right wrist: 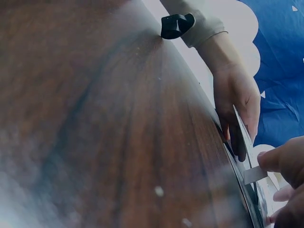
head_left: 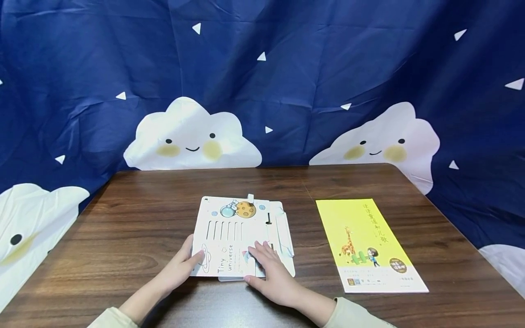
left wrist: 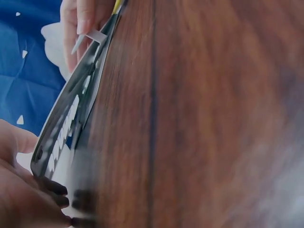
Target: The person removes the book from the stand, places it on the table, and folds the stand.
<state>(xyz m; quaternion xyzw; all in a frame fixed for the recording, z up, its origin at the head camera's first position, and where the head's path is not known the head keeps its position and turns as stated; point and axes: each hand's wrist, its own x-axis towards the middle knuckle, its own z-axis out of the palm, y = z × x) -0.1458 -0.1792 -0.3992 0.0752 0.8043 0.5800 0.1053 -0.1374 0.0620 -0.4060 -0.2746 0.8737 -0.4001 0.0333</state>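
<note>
A white book stand (head_left: 227, 230) printed "Tiny universe", with an astronaut and planets, stands over the near middle of the table. My left hand (head_left: 179, 265) grips its left edge, thumb on the printed face and fingers underneath. In the left wrist view the panel (left wrist: 61, 107) is raised at a slant off the table. My right hand (head_left: 275, 278) rests on the lower right of the stand, fingers stretched over its face. From the right wrist, its thumb touches a small pale tab (right wrist: 255, 175) at the stand's edge. The palm hides part of the stand.
A yellow children's book (head_left: 369, 246) with a giraffe lies flat to the right of the stand. Under both is a dark wooden table (head_left: 135, 218). Behind its far edge hangs a blue curtain (head_left: 287, 91) with clouds.
</note>
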